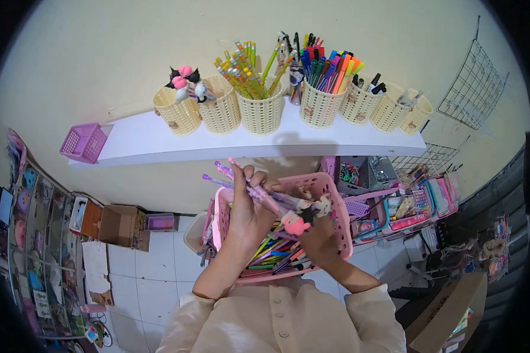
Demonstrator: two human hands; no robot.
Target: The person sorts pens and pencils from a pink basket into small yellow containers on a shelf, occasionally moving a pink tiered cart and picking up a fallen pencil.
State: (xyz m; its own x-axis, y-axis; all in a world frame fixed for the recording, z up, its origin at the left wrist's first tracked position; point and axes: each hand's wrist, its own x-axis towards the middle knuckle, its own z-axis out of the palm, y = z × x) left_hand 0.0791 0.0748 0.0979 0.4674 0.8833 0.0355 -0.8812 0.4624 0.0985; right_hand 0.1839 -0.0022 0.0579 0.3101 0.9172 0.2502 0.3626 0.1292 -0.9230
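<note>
Fingers of the left hand (250, 203) and right hand (303, 217) close around a bundle of purple pencils (268, 199) with animal-shaped toppers (297, 222). The bundle is positioned above the pink basket (343, 235), on the near side of the white shelf (265, 146).

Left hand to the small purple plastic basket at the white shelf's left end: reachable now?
Probably, with a stretch: nothing visible blocks the left hand from the small purple plastic basket. It grips a bundle of lilac pens or pencils with animal toppers, so likely needs freeing first.
</note>
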